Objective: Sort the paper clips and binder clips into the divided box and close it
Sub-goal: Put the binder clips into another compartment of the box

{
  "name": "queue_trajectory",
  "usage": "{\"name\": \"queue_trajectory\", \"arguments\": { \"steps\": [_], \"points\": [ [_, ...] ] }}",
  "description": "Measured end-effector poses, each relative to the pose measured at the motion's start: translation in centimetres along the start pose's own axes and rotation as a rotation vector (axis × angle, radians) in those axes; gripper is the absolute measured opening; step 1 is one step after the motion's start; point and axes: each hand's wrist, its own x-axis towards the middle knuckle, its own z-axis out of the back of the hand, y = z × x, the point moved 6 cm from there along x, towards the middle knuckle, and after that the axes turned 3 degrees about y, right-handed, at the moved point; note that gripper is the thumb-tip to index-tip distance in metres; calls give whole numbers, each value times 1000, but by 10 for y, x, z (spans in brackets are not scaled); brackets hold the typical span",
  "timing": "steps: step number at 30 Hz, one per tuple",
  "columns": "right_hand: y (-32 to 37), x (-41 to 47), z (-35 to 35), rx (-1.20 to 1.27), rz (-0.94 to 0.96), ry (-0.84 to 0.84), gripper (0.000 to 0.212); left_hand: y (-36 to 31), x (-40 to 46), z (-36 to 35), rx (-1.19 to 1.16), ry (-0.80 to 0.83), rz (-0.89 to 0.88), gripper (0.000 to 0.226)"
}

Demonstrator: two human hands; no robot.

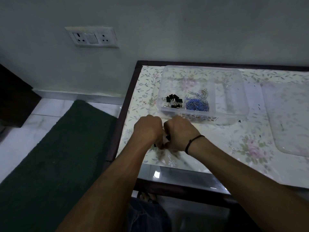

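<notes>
Pale grey wall (167,22), dark green floor mat (58,148), floral-covered table (234,144) holding the clear divided plastic box (203,92), black binder clips (173,102) beside blue paper clips (197,103); left hand (148,129) and right hand (179,131) curled, contents unclear.

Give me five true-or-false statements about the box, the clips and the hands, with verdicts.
1. The box is open. True.
2. The binder clips share a compartment with the paper clips. False: a divider separates them.
3. The lid lies right of the box. True.
4. The left hand is inside the box. False: it is on the table, beside the right hand.
5. The paper clips are mostly red. False: mostly blue.
</notes>
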Motion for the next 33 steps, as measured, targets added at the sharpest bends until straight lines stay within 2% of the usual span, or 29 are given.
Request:
{"name": "queue_trajectory", "arguments": {
  "steps": [5, 9, 15, 20, 24, 27, 30, 33],
  "points": [
    [-5, 1, 1, 44, -33, -10, 30, 0, 4, -4, -40, -27, -30, 50],
    [-9, 2, 6, 117, -60, 7, 17, -8, 2, 2, -89, -113, -47, 33],
    [-21, 2, 9, 250, -129, 73, 19, -8, 1, 6, -77, -139, -54, 40],
    [-24, -2, 15, 256, -154, 84, 25, -11, 2, 5, -32, -149, -77, 30],
    [-20, -4, 17, 251, -143, 122, 25, -10, 4, 6, -69, -169, -66, 37],
    [-22, -6, 27, 278, -135, 145, 27, -6, -3, 17, -124, -177, -69, 29],
    [-35, -10, 49, 470, -168, 118, 26, 2, -19, 45, -293, -240, -77, 22],
    [-53, -13, 68, 899, -197, 46, 22, 11, -34, 64, -668, -320, -106, 16]
  ]
}}
